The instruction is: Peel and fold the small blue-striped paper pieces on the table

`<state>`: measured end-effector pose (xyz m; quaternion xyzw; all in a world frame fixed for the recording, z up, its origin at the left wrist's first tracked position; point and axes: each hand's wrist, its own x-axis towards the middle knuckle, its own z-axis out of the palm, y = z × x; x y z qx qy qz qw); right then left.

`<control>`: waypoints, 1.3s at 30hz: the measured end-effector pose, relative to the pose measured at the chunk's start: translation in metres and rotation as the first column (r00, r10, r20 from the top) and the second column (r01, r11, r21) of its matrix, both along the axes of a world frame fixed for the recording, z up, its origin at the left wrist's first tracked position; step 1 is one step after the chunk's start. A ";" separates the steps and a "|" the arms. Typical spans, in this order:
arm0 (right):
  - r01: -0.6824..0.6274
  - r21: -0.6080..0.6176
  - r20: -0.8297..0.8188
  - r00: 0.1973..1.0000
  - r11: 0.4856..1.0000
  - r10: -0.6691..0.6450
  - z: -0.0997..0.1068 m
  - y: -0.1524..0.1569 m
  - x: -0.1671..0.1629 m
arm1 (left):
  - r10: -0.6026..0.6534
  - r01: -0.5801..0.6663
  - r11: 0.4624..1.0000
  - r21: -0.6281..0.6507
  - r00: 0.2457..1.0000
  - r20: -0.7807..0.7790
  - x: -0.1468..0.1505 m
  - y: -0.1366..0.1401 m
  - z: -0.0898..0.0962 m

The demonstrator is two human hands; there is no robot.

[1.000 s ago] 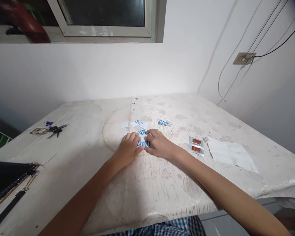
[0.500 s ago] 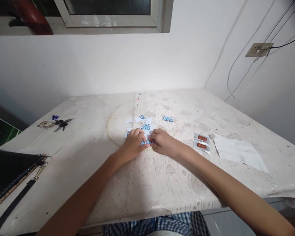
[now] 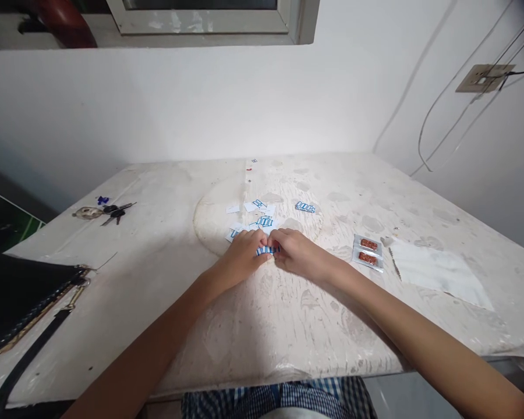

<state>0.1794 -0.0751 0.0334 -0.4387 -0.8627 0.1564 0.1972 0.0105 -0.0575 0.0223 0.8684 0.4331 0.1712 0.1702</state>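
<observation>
— What are the hands doing?
— The left hand (image 3: 244, 254) and right hand (image 3: 297, 254) pinch one blue-printed paper slip (image 3: 267, 250) between them, mid-table (image 3: 113, 279).
— Any readable writing?
— Too small to read. More slips (image 3: 262, 214) lie just behind; two foil packets (image 3: 367, 252) sit toward the right edge.

The table (image 3: 288, 326) at the centre of the frame wears a worn, mottled white covering with a faint sheen, and the small blue-printed slips (image 3: 265, 222) look like thin matt paper. At right lie glossy foil blister packs (image 3: 367, 252) beside a matt white paper sheet (image 3: 439, 273); at left, metal keys (image 3: 107, 210) and a black leather-like bag (image 3: 21, 294)
</observation>
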 end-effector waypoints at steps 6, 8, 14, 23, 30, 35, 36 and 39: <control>0.012 0.018 -0.008 1.000 1.000 -0.012 -0.004 0.002 -0.001 | 0.022 -0.022 0.999 0.028 1.000 -0.004 -0.001 -0.005 0.001; 0.016 0.003 -0.019 1.000 1.000 -0.016 -0.004 0.002 0.000 | 0.029 -0.029 1.000 0.006 1.000 0.009 0.000 -0.005 0.001; 0.021 -0.033 -0.130 0.991 0.999 -0.025 -0.003 0.003 0.001 | 0.062 -0.058 0.997 -0.060 0.996 0.069 0.001 -0.003 0.000; -0.038 -0.060 -0.231 0.973 0.997 0.023 -0.011 0.007 0.001 | 0.100 -0.078 0.985 -0.154 0.985 0.143 0.001 -0.004 0.001; -0.041 -0.109 -0.222 0.975 0.993 0.016 -0.005 0.005 0.002 | 0.080 -0.076 0.996 -0.050 0.992 0.094 -0.001 -0.009 0.003; 0.083 -0.068 -0.205 0.974 0.994 -0.095 0.000 0.011 0.009 | 0.077 -0.074 0.996 -0.059 0.995 0.067 -0.003 -0.003 -0.003; 0.098 -0.055 -0.205 0.973 0.994 -0.107 0.000 0.012 0.010 | 0.070 -0.067 0.996 -0.056 0.996 0.062 -0.003 -0.002 -0.004; 0.086 -0.030 -0.219 0.972 0.996 -0.091 0.001 0.014 0.012 | 0.064 -0.061 0.996 -0.057 0.997 0.048 -0.003 -0.003 -0.005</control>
